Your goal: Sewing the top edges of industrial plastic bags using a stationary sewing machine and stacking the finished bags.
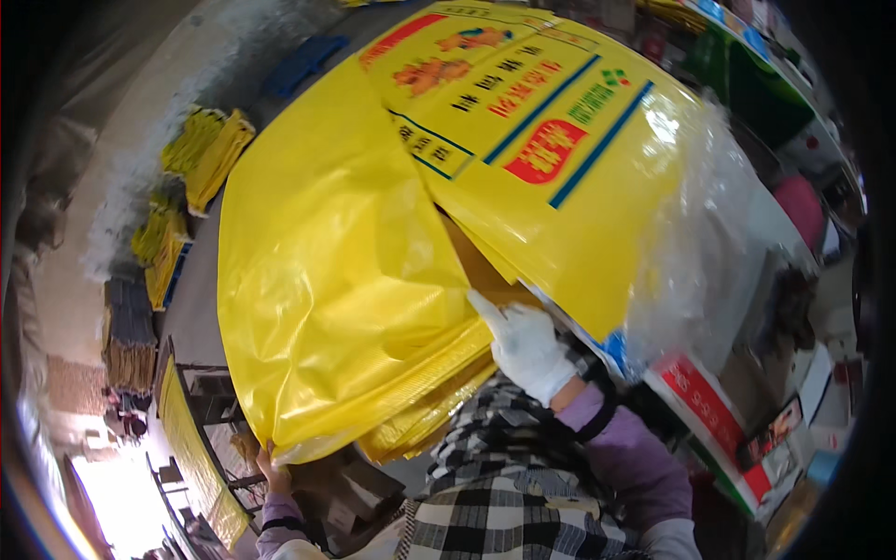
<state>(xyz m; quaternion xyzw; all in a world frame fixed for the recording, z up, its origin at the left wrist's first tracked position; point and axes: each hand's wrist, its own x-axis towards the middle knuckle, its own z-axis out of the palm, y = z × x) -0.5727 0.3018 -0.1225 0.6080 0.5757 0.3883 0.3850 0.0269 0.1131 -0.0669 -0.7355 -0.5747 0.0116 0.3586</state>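
Observation:
A thick stack of plain yellow woven sacks (336, 252) fills the middle of the view, folded over and held up. My left hand (272, 472), bare with a purple cuff, grips the stack's lower left corner. A yellow sack printed in red, blue and green (551, 140) overlaps the stack from the upper right. My right hand (525, 343), in a white glove, is pushed in between the plain stack and the printed sack, with one finger stretched up-left along the seam. Its palm is hidden, so the grip is unclear.
Bundles of yellow sacks (207, 149) and darker piles (129, 327) lie on the floor at left, near a blue pallet (304, 58). Clear plastic film (714, 224) hangs at right over a red and white sack (711, 411). A metal frame (207, 397) stands at lower left.

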